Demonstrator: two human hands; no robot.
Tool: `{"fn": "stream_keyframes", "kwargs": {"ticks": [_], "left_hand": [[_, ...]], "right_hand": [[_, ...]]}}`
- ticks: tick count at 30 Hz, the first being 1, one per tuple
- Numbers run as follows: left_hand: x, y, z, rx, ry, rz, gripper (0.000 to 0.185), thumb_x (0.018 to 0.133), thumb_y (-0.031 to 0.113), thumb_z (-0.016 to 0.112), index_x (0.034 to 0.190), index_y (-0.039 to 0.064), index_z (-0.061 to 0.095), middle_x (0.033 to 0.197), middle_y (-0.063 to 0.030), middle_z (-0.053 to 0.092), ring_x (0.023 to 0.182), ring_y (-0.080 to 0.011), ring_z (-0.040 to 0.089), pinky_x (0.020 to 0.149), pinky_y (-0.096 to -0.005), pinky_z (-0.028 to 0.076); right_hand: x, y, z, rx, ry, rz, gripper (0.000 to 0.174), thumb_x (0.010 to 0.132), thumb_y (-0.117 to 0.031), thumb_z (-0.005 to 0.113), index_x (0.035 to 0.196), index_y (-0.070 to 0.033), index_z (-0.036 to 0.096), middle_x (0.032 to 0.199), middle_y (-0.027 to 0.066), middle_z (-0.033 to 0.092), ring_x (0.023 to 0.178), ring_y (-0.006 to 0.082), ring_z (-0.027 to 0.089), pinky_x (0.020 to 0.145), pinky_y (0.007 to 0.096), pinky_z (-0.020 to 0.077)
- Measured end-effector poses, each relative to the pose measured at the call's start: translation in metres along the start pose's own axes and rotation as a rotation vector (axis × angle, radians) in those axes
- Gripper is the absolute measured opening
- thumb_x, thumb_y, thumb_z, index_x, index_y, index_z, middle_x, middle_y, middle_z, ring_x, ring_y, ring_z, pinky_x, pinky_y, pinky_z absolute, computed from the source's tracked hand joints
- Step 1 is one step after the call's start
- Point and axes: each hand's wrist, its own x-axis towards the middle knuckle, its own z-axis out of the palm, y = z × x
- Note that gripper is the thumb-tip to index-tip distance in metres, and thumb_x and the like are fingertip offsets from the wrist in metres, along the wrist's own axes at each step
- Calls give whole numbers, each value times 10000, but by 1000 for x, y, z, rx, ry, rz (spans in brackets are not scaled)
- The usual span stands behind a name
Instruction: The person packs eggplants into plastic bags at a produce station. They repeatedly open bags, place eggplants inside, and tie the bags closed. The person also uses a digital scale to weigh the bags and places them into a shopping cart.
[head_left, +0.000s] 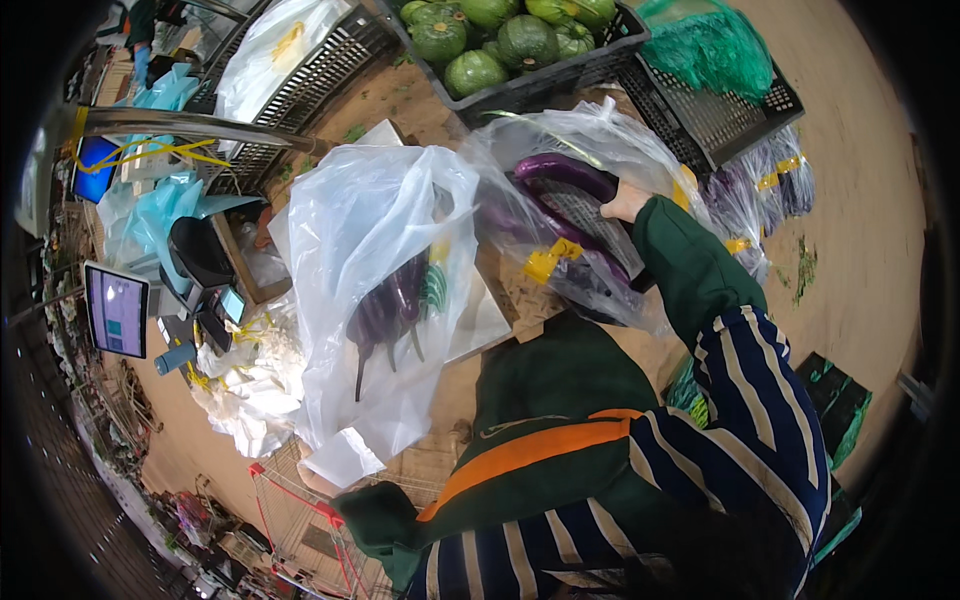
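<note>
My right hand (627, 202) grips one end of a long purple eggplant (568, 169). The eggplant lies in an opened clear plastic bag (660, 142) with yellow tape, over a black perforated crate. Another eggplant (574, 227) curves beside it in the same bag. On my left, a large translucent plastic bag (352, 217) holds several dark eggplants (386, 300), their stems toward me. It lies on a pale flat platform (484, 319). My left hand (319, 480) holds the near edge of this bag; its fingers are mostly hidden behind the plastic.
A black crate of round green squash (517, 112) stands ahead. Right of it is a crate (720, 124) with green plastic. Bagged eggplants (757, 176) lie on the floor. A metal pole (202, 127), a monitor (116, 309) and a red-trimmed wire cart (292, 502) are at left.
</note>
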Motion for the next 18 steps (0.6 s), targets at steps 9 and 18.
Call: {"fn": "stream_keyframes", "kwargs": {"ticks": [9,18], "left_hand": [[-3,7,-11,-87,-29,-281,366,963,341,566,1105,18,659,960,-105,677,800,-263,655,701,-385,548],[13,22,-33,-514,-775,-703,422,957,366,567,1174,8,617,1064,-137,675,833,-280,673,709,-415,568]], "right_hand": [[52,25,-20,814,-647,134,525,708,-218,681,1144,63,604,911,142,666,803,227,646,776,315,516],[-2,46,-41,966,-1307,575,409,800,-245,673,1132,-9,638,953,150,697,792,242,688,729,365,575]]}}
